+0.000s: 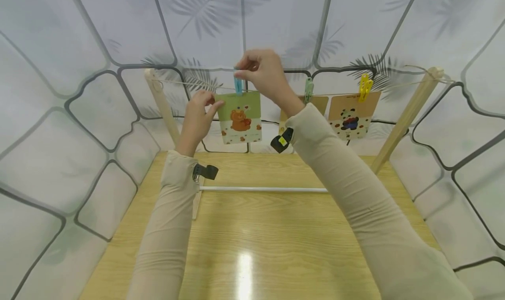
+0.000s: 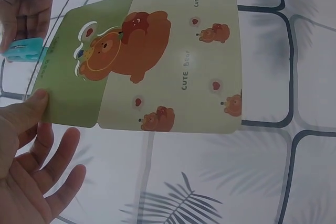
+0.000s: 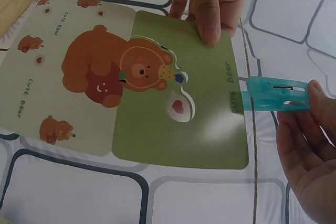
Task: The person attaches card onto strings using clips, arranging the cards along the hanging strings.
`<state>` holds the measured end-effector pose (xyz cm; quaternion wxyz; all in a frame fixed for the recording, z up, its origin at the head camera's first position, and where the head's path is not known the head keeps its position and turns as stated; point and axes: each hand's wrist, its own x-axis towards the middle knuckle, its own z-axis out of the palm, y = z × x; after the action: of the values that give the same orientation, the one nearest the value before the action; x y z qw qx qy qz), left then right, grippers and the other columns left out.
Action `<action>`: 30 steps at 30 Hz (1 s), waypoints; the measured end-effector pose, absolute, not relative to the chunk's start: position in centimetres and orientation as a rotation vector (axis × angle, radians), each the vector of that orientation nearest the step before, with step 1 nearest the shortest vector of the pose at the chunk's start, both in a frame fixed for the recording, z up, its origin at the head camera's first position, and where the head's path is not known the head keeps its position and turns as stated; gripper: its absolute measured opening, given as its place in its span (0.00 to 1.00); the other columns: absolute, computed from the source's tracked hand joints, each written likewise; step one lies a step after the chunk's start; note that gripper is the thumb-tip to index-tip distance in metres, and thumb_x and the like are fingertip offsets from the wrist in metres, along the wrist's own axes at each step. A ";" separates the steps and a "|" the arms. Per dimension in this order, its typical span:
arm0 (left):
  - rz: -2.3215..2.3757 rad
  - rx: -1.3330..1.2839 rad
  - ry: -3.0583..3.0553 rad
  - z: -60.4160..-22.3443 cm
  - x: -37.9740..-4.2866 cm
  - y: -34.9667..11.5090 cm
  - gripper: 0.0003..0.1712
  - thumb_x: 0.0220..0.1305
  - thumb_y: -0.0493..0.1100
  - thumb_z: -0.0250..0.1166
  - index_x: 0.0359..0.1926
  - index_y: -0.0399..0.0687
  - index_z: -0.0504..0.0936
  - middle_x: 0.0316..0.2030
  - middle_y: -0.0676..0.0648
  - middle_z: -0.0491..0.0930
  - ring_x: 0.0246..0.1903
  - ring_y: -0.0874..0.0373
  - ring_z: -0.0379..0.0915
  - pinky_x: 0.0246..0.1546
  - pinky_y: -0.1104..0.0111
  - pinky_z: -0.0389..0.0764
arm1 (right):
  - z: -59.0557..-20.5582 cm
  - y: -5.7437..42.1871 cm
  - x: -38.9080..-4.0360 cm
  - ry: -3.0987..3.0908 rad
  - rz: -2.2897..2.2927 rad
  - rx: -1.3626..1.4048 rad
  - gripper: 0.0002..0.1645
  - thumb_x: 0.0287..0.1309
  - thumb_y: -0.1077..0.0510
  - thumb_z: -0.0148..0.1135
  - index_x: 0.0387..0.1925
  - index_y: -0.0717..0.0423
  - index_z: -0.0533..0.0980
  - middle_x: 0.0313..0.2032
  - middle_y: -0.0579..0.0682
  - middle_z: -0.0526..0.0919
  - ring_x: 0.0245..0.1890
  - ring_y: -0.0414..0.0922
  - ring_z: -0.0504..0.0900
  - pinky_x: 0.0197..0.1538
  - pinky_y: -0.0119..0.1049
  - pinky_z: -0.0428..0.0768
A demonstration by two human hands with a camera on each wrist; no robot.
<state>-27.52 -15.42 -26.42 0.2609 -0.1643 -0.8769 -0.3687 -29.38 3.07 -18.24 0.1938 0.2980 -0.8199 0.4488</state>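
A green and cream card [image 1: 239,131] printed with a brown bear hangs at a thin string [image 3: 255,156]. My left hand [image 1: 198,116] pinches its upper left corner, the thumb on the printed face; in the left wrist view the other fingers are spread behind and below. With thumb and fingers, my right hand [image 1: 266,74] holds the handle end of a blue clothespin [image 1: 238,86]. In the right wrist view the clothespin [image 3: 275,94] crosses the string, its tip at the card's green top edge, near the lettering.
Further right on the string, a green clothespin [image 1: 309,89] holds a tan card [image 1: 321,105], partly behind my right arm, and a yellow clothespin [image 1: 365,88] holds a panda card [image 1: 335,111]. Wooden posts [image 1: 408,111] carry the string. A white bar [image 1: 262,189] runs low above the wooden table [image 1: 276,230].
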 end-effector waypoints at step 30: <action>-1.144 -0.406 -2.263 -26.3 -27.8 -15.2 0.14 0.65 0.43 0.58 0.35 0.31 0.75 0.40 0.36 0.74 0.45 0.45 0.73 0.53 0.59 0.75 | -19.3 3.0 -29.6 -2.425 1.296 0.822 0.11 0.56 0.59 0.65 0.39 0.61 0.80 0.39 0.57 0.83 0.37 0.45 0.80 0.46 0.34 0.79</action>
<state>-27.78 -15.17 -26.34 0.2827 -0.1514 -0.8454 -0.4272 -29.58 2.96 -19.33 0.1355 0.2839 -0.8372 0.4473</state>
